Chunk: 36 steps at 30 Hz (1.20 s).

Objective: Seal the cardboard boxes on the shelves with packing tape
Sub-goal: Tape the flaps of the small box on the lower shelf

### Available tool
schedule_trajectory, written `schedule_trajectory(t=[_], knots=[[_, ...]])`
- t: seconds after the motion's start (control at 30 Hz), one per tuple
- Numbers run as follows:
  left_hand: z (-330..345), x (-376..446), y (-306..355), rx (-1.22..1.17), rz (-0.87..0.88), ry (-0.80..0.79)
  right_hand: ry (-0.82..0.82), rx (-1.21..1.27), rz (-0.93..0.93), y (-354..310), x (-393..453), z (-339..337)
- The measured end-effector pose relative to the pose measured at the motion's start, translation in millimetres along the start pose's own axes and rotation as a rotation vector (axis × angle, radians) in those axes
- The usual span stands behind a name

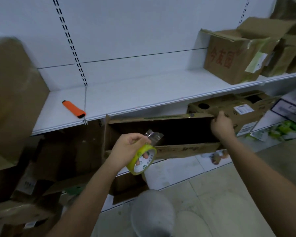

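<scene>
My left hand [126, 147] grips a yellow-green roll of packing tape [143, 160], fingers through its core, with a loose clear tape end [153, 135] sticking up. A long open cardboard box [186, 150] lies on its side under the white shelf, its dark inside facing me. My right hand [221, 125] holds the box's upper right flap edge. Behind that hand sits another cardboard box [232, 106] with a round hole and a white label.
An orange utility knife [73, 108] lies on the white shelf [135, 96]. An open box with red characters [229, 57] stands at the shelf's right. A large blurred box [12, 100] is at left. Flattened cardboard [58, 159] crowds the lower left. My knee [152, 214] is below.
</scene>
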<state>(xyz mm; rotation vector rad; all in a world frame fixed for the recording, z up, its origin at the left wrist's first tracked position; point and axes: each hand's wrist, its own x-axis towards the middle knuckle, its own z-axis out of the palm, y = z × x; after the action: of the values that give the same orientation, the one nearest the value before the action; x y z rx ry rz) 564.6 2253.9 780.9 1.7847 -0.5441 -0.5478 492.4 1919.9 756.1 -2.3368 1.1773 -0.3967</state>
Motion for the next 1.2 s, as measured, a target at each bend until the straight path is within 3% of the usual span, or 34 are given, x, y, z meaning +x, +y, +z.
schedule_trajectory(t=[0.3, 0.67, 0.87, 1.07, 1.2], knots=[[-12.6, 4.7, -7.7, -0.013, -0.005, -0.066, -0.074, -0.078, 0.071, -11.4, -2.8, -4.4], [-20.2, -5.4, 5.6, -0.022, 0.018, -0.085, -0.055, -0.008, 0.002, -3.5, -12.0, -11.6], [-13.2, -20.6, 3.2, -0.004, 0.019, -0.221, -0.044, 0.073, -0.02, 2.7, -17.5, -16.4], [-17.6, -8.2, 13.6, -0.11, 0.074, -0.171, -0.068, 0.102, -0.044, 9.2, -20.6, -17.0], [-17.1, 19.1, 16.2, -0.281, -0.002, -0.213, -0.07, 0.11, -0.122, 6.7, -23.6, -20.2]])
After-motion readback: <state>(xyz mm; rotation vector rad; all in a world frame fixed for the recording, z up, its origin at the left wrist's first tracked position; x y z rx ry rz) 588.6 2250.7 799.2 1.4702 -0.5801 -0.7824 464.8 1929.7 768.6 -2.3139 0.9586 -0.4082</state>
